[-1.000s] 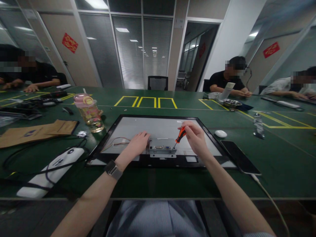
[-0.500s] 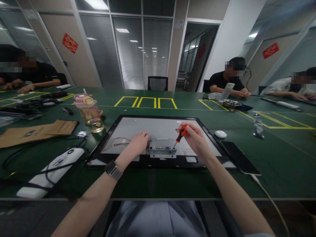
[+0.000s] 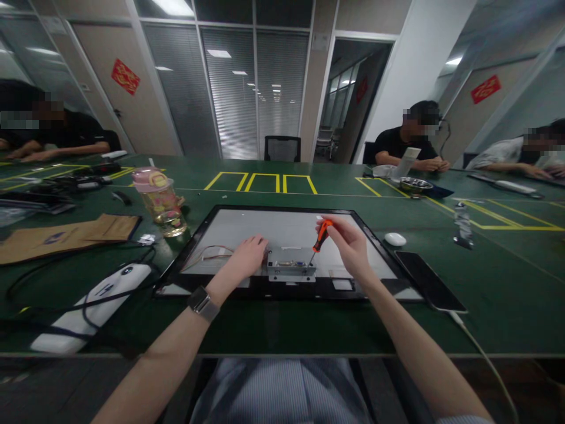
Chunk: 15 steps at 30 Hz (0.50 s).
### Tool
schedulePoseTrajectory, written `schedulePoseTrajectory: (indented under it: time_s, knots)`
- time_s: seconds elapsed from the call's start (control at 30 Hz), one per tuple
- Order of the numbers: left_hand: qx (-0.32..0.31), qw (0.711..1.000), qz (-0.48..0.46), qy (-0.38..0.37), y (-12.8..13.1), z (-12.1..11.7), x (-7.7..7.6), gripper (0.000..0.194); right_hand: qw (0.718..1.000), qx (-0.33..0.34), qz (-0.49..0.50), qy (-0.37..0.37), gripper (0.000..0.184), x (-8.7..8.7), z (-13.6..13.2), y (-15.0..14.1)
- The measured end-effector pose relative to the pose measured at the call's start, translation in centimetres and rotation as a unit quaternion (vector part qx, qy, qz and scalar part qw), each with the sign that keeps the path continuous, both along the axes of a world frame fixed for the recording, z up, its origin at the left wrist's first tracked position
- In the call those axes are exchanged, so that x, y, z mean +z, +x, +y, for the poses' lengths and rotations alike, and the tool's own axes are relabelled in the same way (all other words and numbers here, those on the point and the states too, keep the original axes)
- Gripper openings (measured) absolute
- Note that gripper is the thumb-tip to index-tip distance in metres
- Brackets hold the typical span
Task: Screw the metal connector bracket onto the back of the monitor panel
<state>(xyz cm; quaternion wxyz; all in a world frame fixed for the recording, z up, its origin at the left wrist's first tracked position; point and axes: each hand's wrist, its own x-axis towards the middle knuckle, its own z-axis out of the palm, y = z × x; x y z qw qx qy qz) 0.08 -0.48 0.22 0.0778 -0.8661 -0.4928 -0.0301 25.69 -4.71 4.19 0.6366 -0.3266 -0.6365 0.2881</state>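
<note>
A flat monitor panel [image 3: 247, 227] with a black frame lies face down on the green table. A small grey metal box [image 3: 291, 271] with connector ports sits on its near edge. My left hand [image 3: 248, 257] rests on the panel with fingers curled against the box's left side. My right hand [image 3: 346, 242] pinches an orange-handled screwdriver [image 3: 321, 237], whose tip points down at the box's right top corner. Thin coloured wires [image 3: 207, 254] run across the panel to the left of my left hand.
A black phone [image 3: 428, 281] on a cable and a white mouse [image 3: 394, 239] lie right of the panel. A pink-lidded bottle [image 3: 159, 202], brown envelopes [image 3: 66, 234], a white device [image 3: 88, 306] and black cables lie to the left. Other people sit along the far table sides.
My right hand has turned the screwdriver handle slightly, tilting it more upright with the tip staying at the box. My left hand has not moved.
</note>
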Motion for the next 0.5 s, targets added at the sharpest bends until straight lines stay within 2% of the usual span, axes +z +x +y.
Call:
schedulePoseTrajectory:
  time_s: [0.07,0.13,0.27,0.33,0.5]
  knots:
    - [-0.003,1.0,-0.004,0.004,0.0,-0.07,0.04,0.034,0.999,-0.038,-0.006,0.021,0.016,0.11,-0.03,-0.02]
    - [-0.001,1.0,-0.006,0.003,-0.02,-0.09,0.03,0.034,0.998,-0.048,-0.013,0.035,0.011,0.19,-0.05,0.02]
    - [0.001,1.0,-0.004,-0.002,-0.09,0.04,-0.15,0.034,1.0,0.017,-0.014,0.017,0.024,0.23,-0.13,0.07]
    - [0.0,1.0,-0.003,0.0,-0.11,0.12,-0.26,0.034,1.0,0.028,-0.007,0.008,0.028,0.2,-0.16,-0.01]
    - [-0.002,1.0,-0.002,0.004,-0.1,0.08,-0.19,0.035,0.997,-0.058,-0.02,0.05,0.015,0.26,-0.11,-0.22]
